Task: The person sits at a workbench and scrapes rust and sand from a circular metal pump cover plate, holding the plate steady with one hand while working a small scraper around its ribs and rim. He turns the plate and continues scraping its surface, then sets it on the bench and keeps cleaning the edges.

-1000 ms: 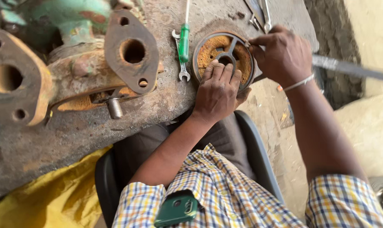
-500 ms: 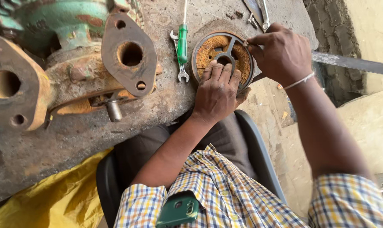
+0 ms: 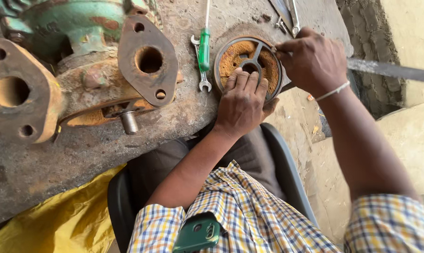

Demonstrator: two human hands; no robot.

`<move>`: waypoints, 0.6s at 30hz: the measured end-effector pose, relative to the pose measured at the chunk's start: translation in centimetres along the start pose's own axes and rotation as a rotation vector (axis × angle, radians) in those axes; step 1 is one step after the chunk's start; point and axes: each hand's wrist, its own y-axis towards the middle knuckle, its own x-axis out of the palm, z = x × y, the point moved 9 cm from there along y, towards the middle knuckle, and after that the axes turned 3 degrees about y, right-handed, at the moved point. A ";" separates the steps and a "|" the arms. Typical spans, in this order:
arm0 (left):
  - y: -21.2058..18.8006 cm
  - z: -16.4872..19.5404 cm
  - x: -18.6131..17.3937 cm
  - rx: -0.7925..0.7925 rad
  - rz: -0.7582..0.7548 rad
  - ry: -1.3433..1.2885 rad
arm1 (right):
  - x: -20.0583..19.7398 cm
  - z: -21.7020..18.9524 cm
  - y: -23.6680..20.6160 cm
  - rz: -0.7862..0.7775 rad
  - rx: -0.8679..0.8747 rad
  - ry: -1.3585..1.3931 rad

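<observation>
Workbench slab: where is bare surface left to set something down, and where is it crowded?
Free: the slab below the rusty flanged pump casting, toward the yellow sheet; a smaller patch above the round rusty part. Crowded: around that part, with the left hand, right hand, green-handled screwdriver and spanner.

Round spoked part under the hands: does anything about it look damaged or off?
Yes. The round spoked part is caked with orange rust inside its rim. The left hand presses on it; the right hand grips its far edge. The green pump casting nearby is rusty too.
</observation>
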 end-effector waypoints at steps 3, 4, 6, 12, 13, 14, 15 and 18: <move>0.0 0.2 -0.6 0.020 0.054 0.038 | 0.1 0.0 -0.1 -0.002 -0.014 0.001; 0.0 0.0 -0.6 -0.007 0.051 0.028 | -0.1 -0.3 -0.2 0.022 -0.039 0.007; 0.1 -0.1 -0.3 0.000 0.027 -0.008 | -0.6 -0.2 -0.6 0.051 -0.045 0.007; 0.3 0.1 -0.2 0.027 0.011 -0.013 | 0.0 -0.4 0.2 0.031 -0.016 0.033; 0.4 0.1 -0.2 0.027 -0.019 -0.039 | -0.2 0.2 0.2 0.048 0.032 0.056; 0.7 -0.1 -0.5 0.014 -0.037 -0.054 | -0.4 0.3 0.1 0.060 0.029 0.103; 0.8 -0.4 -0.9 -0.006 -0.054 -0.072 | -0.5 0.4 -0.3 0.067 0.021 0.147; 0.4 -1.4 -1.5 0.004 -0.246 -0.151 | -2.0 1.6 -2.7 0.134 0.033 0.231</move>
